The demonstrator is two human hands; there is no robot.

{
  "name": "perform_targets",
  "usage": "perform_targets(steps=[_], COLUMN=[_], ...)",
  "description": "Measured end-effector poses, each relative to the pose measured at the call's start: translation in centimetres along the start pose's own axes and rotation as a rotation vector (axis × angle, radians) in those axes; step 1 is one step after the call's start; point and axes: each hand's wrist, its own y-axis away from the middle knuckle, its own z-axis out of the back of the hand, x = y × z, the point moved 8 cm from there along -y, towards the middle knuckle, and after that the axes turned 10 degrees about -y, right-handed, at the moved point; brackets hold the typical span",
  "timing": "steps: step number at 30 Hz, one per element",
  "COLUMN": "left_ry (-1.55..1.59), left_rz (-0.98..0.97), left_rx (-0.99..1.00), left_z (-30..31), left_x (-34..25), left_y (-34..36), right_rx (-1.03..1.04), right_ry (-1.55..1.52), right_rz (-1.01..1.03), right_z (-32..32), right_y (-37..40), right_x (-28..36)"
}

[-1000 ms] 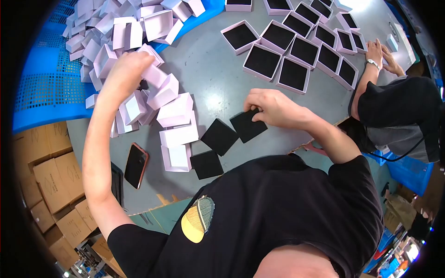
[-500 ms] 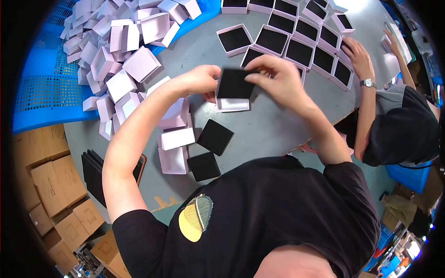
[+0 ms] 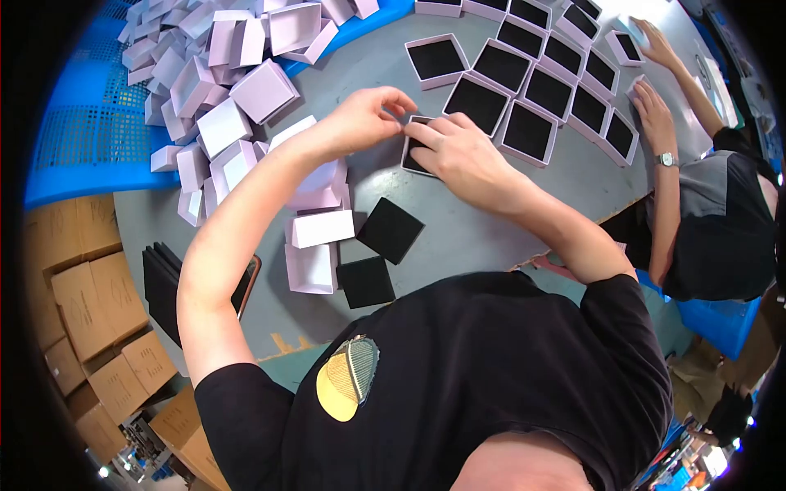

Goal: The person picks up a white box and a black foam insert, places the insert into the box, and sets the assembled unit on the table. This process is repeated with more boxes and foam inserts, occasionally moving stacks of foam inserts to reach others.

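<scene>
My left hand (image 3: 368, 121) is raised just left of a small pale lilac box (image 3: 416, 170), its fingers curved and apart, with nothing in them. Over that box lies my right hand (image 3: 468, 162), fingers stretched across the black pad (image 3: 419, 152) inside it; the hand hides much of box and pad. Two loose black square pads, one (image 3: 391, 230) above the other (image 3: 366, 282), lie on the grey table nearer my body. Beside them stand open pale boxes (image 3: 312, 268). Up and to the right are several boxes with black pads (image 3: 528, 131).
A heap of pale boxes (image 3: 225, 127) spills from a blue plastic basket (image 3: 74, 164) at the left. Black pads (image 3: 160, 286) stand at the left table edge, above cardboard cartons (image 3: 98, 299). On the right, a co-worker's hands (image 3: 655, 114) are at more boxes.
The black pad has gone from between my right fingers down into the small box. My left hand has let go of the box and lifted away. The co-worker's hands have shifted.
</scene>
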Motion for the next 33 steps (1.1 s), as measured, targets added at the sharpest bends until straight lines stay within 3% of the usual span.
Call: perform_targets(steps=[2,4,5,8,9,12,15,18,20,23,26,30,33], left_ry=[-0.024,-0.271,-0.363,-0.546,-0.588,-0.616,-0.551,-0.639,-0.723,-0.773,-0.236,-0.438,-0.519], left_rz=[-0.057,-0.242,-0.213,-0.099,-0.057,0.16,0.138,0.049,0.095,-0.196,-0.111,-0.282,-0.211], left_rx=[-0.051,-0.07,-0.107,-0.079,-0.042,0.161,0.134,0.192,0.187,-0.218,-0.017,-0.212,-0.245], left_z=[2.3,6.3,8.5,11.9,11.9,9.7,7.7,6.9,7.7,10.7,7.6,4.1,3.4], left_x=[-0.2,-2.0,-1.9,-0.2,0.4,2.0,2.7,3.6,2.9,-0.8,-0.9,0.4,2.4], left_y=[0.5,2.5,4.1,9.3,10.2,10.3,7.6,5.5,4.8,5.1,3.6,1.9,0.8], right_rx=[0.095,0.129,0.088,-0.096,-0.039,0.1,0.355,0.342,0.231,0.056,-0.235,-0.479,-0.402], right_ry=[0.083,0.182,0.205,-0.113,-0.32,-0.469,-0.353,-0.309,-0.405,-0.598,-0.72,-0.431,-0.337], right_rz=[-0.147,-0.28,-0.298,-0.111,-0.088,-0.022,-0.067,-0.14,-0.207,-0.377,-0.531,-0.515,-0.46], right_z=[0.0,1.3,1.6,2.3,0.9,-3.9,-6.5,-4.9,-3.4,0.7,5.8,8.4,4.9], right_y=[0.6,0.7,1.0,0.7,0.5,0.0,-0.4,-0.4,0.9,2.7,2.7,-0.7,-4.1], right_x=[-1.1,-2.0,-2.6,0.4,1.4,4.5,5.1,4.1,2.0,-1.3,-4.0,-7.6,-9.2])
